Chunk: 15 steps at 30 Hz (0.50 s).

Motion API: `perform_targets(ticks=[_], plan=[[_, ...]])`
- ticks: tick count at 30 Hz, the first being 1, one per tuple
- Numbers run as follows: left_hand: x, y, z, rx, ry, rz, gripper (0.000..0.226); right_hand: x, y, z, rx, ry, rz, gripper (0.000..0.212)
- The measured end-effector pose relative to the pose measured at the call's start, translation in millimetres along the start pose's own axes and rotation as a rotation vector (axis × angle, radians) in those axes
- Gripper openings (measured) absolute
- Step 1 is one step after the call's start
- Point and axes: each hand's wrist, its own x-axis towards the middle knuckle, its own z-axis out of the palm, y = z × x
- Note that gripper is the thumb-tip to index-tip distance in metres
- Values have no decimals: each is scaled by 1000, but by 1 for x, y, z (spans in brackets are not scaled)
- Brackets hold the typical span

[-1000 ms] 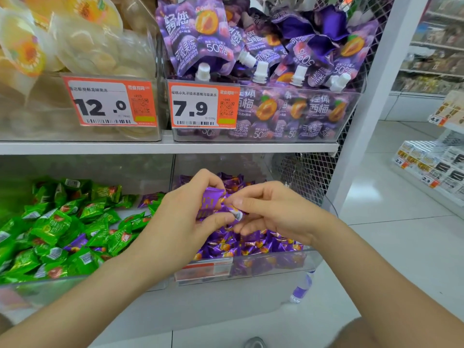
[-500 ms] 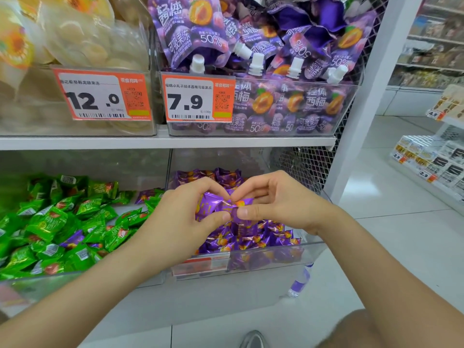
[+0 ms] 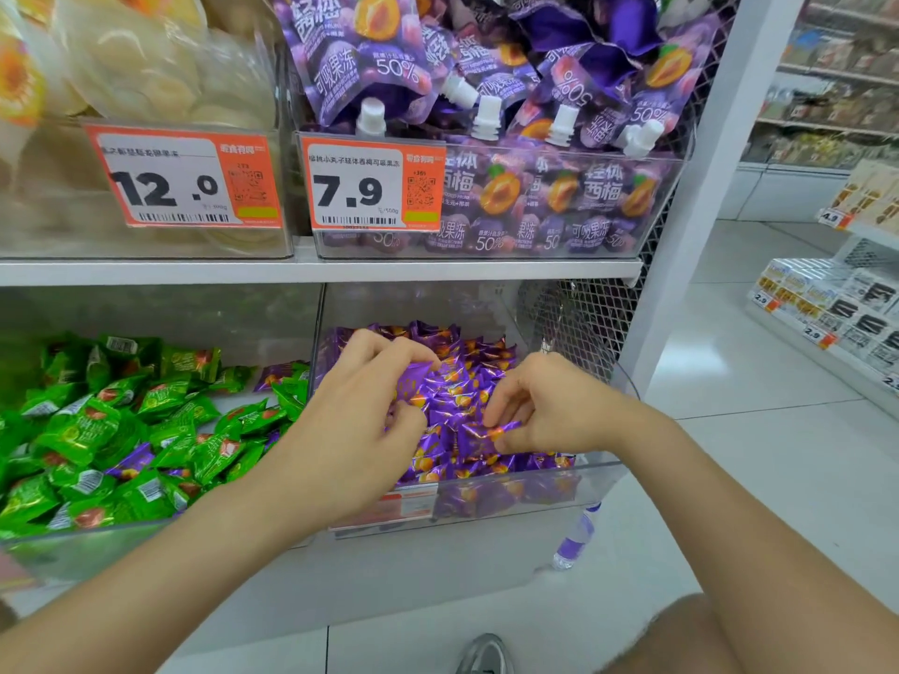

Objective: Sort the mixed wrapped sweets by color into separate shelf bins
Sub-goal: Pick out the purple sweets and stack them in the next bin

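Two clear bins sit on the lower shelf. The right bin (image 3: 598, 474) is full of purple wrapped sweets (image 3: 467, 377). The left bin (image 3: 97, 542) holds green wrapped sweets (image 3: 87, 430) with a few purple ones (image 3: 131, 462) mixed in. Over the purple bin, my left hand (image 3: 360, 420) grips a bunch of purple sweets (image 3: 413, 377) in curled fingers. My right hand (image 3: 549, 406) pinches one purple sweet (image 3: 491, 432) just above the pile.
The upper shelf carries a bin of purple spouted pouches (image 3: 486, 114) and a bin of pale jelly cups (image 3: 146, 80), each with an orange price tag. A wire mesh panel (image 3: 579, 318) closes the shelf's right side. A bottle (image 3: 574, 542) stands on the floor.
Both hands were joined on a bunch of purple sweets; they have parted and lowered over the purple bin, the right hand moving right with one sweet.
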Motion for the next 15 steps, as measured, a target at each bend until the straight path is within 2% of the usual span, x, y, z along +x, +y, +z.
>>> perform_targets(ticks=[4, 8, 11, 15], plan=[[-1, -3, 0, 34, -23, 9, 41, 5, -8, 12, -170, -24, -41, 26], [1, -7, 0, 29, 25, -4, 35, 9, -12, 12, -226, 1, -12, 17], [2, -5, -1, 2, 39, -60, 28, 12, -10, 13, -241, 42, 57, 30], [4, -4, -3, -135, 32, -169, 19, 12, -10, 11, -210, 2, 98, 38]])
